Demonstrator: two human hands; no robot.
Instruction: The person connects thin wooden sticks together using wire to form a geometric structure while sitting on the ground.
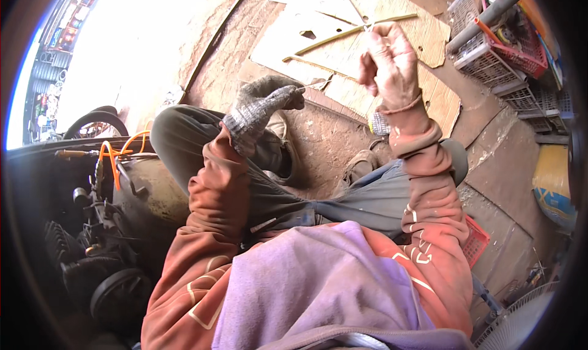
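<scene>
My left hand [260,108], in a grey knitted glove, is closed with thumb and fingers pinched on a thin rod-like piece [317,83] that points to the right. My bare right hand [395,65] is raised further forward, its fingers curled into a pinch. A small whitish bit [369,27] shows at its fingertips, too small to name. Below both hands lie flat cardboard sheets [441,95] with holes in them. A long, thin greenish-brown strip [349,38] rests across the cardboard near my right fingertips. Another grey knitted glove [380,124] seems to lie just below my right wrist.
Stacked plastic crates [490,68] with pipes and odds and ends stand at the right. At the left are a dirty compressor tank [153,187] with an orange hose [110,157] and a tyre [97,122]. A fan [520,319] sits at the lower right.
</scene>
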